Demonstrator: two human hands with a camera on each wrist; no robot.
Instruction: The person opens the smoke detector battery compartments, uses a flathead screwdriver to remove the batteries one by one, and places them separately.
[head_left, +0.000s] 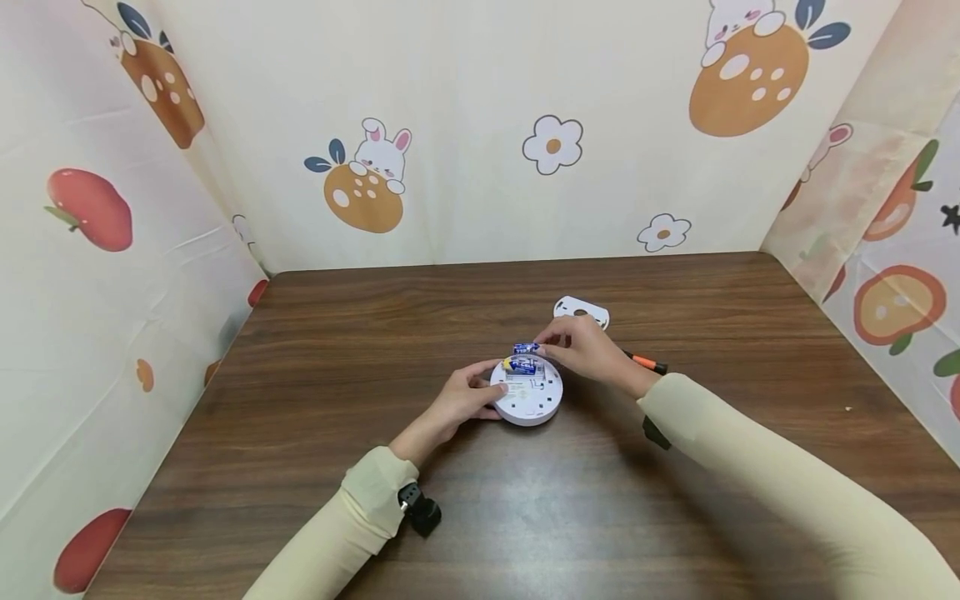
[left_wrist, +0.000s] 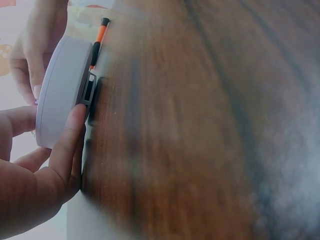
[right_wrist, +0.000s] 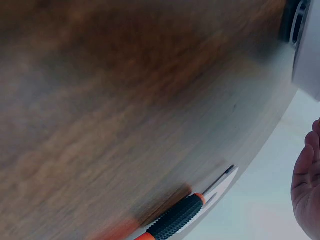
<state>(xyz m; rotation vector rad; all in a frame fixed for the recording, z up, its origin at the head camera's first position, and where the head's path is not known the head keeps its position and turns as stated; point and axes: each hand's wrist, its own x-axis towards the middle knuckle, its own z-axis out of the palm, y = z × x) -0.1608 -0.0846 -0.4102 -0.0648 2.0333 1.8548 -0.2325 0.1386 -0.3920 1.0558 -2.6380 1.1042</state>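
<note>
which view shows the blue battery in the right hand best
The head view. There the blue battery shows pinched in the right hand just above the white round device, which the left hand steadies. The left wrist view shows only the device's edge and fingers; the right wrist view shows table and screwdriver, no battery.

From my head the light is even and bright, falling from above; a pale sheen lies on the table (head_left: pixel 525 500) near me, and my arms cast soft shadows. The walls bow at the edges. At both wrists the wood grain smears with blur, and my fingers (left_wrist: pixel 67 145) sit soft, washed out.
</note>
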